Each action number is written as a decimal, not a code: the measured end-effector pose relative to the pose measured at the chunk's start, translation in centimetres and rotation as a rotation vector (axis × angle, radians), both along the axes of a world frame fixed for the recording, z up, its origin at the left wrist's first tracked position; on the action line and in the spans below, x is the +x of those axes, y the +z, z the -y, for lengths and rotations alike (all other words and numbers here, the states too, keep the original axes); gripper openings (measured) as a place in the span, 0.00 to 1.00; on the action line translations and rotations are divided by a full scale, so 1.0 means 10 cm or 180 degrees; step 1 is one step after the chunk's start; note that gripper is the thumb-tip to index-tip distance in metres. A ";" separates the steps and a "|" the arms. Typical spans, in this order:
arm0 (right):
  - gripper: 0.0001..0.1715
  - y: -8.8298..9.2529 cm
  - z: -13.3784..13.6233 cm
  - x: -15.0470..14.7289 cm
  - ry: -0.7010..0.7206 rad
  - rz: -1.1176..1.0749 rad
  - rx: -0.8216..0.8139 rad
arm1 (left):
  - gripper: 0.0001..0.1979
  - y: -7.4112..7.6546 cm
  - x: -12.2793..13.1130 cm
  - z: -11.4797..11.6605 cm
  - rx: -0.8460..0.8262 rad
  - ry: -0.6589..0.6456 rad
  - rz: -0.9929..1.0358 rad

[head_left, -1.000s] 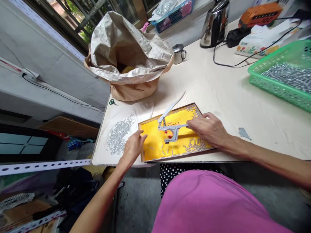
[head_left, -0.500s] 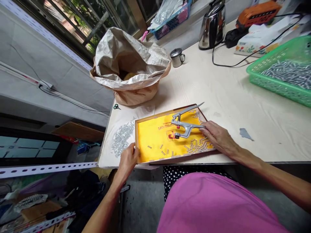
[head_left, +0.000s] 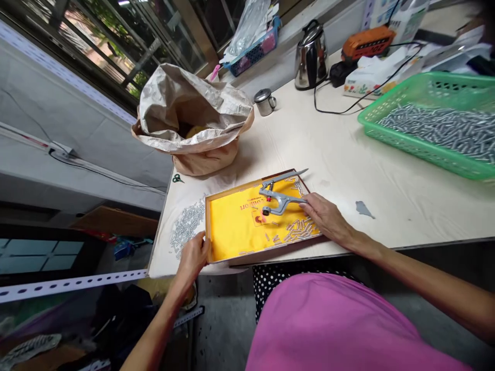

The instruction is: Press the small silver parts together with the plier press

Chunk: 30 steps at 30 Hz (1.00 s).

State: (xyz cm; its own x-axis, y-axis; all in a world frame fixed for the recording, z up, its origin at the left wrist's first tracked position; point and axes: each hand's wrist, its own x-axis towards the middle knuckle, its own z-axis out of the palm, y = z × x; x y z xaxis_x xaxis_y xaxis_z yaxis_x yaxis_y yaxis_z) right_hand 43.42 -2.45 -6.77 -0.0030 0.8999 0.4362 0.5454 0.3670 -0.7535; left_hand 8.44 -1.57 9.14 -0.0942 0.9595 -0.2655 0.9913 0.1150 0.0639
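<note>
A wooden-framed tray point(head_left: 208, 226) with a yellow lining lies at the table's near edge. My left hand point(head_left: 192, 256) grips its near-left corner, fingers closed on the frame. A grey metal hand press tool point(head_left: 279, 196) rests on the tray's far right part. My right hand point(head_left: 324, 217) lies on the tray's right side, fingertips on the tool's handle end. Several small silver metal pins point(head_left: 298, 230) are gathered on the yellow lining beside that hand.
A heap of silver pins point(head_left: 186, 223) lies on the table left of the tray, with small scissors point(head_left: 177, 178) behind. A crumpled paper sack point(head_left: 191, 118), a metal cup point(head_left: 264, 102), a kettle point(head_left: 309, 55) and a green basket point(head_left: 425, 148) of pins stand farther back.
My left hand moved from the tray's left edge down to its near-left corner and closed on it. The tool shifted to the tray's far right, with my right hand following its handle.
</note>
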 end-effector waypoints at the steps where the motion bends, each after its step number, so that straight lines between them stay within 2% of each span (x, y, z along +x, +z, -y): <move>1: 0.14 0.00 0.00 -0.01 0.0015 -0.0008 0.0019 | 0.14 -0.03 0.00 0.00 -0.0069 0.0023 -0.0077; 3: 0.14 -0.01 0.00 -0.01 0.0088 0.0015 0.0040 | 0.16 -0.07 -0.04 0.01 0.0007 0.0010 -0.0147; 6: 0.13 -0.03 -0.01 -0.01 0.0114 0.0068 0.0019 | 0.19 -0.11 -0.14 0.06 0.0417 -0.0106 -0.0185; 8: 0.14 -0.04 -0.01 -0.02 0.0103 0.0107 -0.0022 | 0.20 -0.19 -0.20 0.08 0.0390 -0.0180 -0.0272; 12: 0.13 0.00 0.02 -0.05 0.0100 0.0516 0.0195 | 0.18 -0.52 -0.25 0.08 0.0040 -0.0267 -0.0463; 15: 0.13 0.13 0.05 -0.06 0.0028 0.1219 0.0459 | 0.19 -0.75 -0.24 0.10 0.0031 -0.0191 -0.0429; 17: 0.13 0.22 0.06 -0.08 0.0096 0.1647 0.0585 | 0.19 -0.83 -0.23 0.14 0.0001 -0.0124 -0.0332; 20: 0.12 0.29 0.01 -0.19 0.0494 0.1911 0.0814 | 0.17 -0.87 -0.26 0.19 0.0052 -0.0053 -0.0061; 23: 0.14 0.22 -0.08 -0.36 0.0876 0.1945 0.1001 | 0.18 -0.84 -0.37 0.13 0.0361 0.0160 0.0223; 27: 0.15 0.08 -0.20 -0.56 0.1268 0.1959 0.0918 | 0.14 -0.79 -0.57 -0.18 0.0909 0.0314 0.0083; 30: 0.14 0.03 -0.27 -0.61 0.1390 0.1967 0.0805 | 0.14 -0.83 -0.63 -0.51 0.0995 0.0420 -0.0083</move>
State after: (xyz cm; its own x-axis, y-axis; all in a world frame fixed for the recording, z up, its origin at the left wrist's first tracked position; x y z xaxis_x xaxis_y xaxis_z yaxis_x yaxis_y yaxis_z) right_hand 37.27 0.29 -6.43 -0.6403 0.6355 0.4313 0.6047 0.7634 -0.2270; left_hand 2.10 3.50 0.87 -0.2260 0.9731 0.0439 0.9709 0.2214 0.0914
